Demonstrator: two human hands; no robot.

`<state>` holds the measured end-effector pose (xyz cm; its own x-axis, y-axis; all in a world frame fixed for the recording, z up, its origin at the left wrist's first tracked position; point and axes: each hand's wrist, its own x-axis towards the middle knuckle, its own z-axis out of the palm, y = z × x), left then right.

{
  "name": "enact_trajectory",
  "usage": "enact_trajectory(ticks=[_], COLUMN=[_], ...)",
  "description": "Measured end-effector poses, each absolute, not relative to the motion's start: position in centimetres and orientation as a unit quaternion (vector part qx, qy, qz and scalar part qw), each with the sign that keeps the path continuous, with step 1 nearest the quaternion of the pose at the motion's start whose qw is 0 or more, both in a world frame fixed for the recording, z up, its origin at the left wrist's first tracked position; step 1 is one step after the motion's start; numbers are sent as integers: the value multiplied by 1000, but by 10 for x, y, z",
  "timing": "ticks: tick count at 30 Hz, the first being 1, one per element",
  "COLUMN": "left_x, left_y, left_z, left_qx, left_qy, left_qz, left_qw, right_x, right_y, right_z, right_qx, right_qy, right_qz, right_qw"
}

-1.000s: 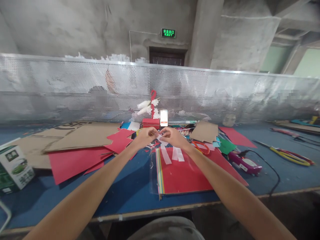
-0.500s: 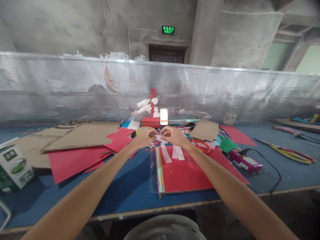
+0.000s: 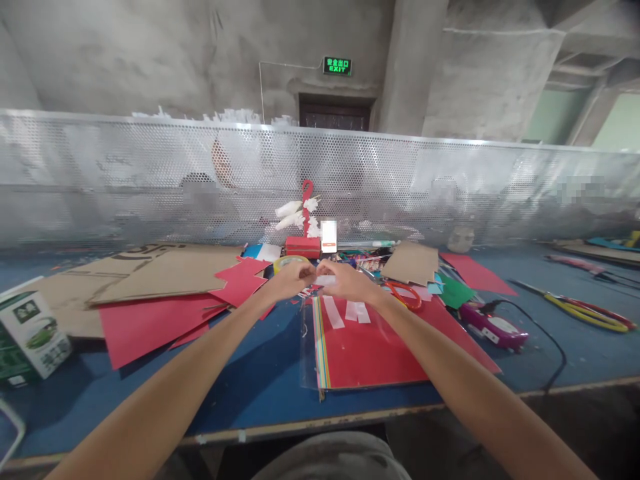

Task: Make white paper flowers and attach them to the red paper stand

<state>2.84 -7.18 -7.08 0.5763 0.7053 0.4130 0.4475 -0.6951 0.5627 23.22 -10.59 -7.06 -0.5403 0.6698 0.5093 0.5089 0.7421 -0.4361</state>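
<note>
Between my fingertips is a small white paper strip (image 3: 326, 280). My left hand (image 3: 291, 279) is closed in a pinch at its left end, and my right hand (image 3: 346, 279) pinches it from the other side. Below my hands, more white paper strips (image 3: 334, 313) lie on a stack of red paper (image 3: 375, 353) in a clear sleeve. Just behind my left hand sits a roll of yellow tape (image 3: 290, 263). Orange-handled scissors (image 3: 406, 295) rest to the right of my right hand.
Cardboard sheets (image 3: 170, 270) and red paper (image 3: 150, 327) cover the left, beside a green-and-white carton (image 3: 37, 333). A red stand with white flowers (image 3: 306, 213) and a phone (image 3: 329, 236) stand behind. Rightward are a purple device with a cord (image 3: 493, 327) and long-nosed pliers (image 3: 575, 307).
The white strip between my fingers has turned from hanging down to lying more level. My hands stay close together in nearly the same place; the camera view shifts slightly.
</note>
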Motion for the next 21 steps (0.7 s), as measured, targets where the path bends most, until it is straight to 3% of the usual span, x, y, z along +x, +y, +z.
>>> enact_trajectory(ticks=[5,11,21], left_x=[30,29,33], left_y=[-69,-68,-73], left_z=[-73,-74,-71], left_qx=[859,835,842], left_qy=[330,353,364], left_qz=[307,313,319], left_qw=[243,284,239], right_x=[229,234,235], right_y=[-107,-107,-100], right_z=[-68,-66,-68], right_qx=[-345,-381,-402], right_qy=[-879,-857,-835], right_qz=[50,50,20], right_qw=[326,342,375])
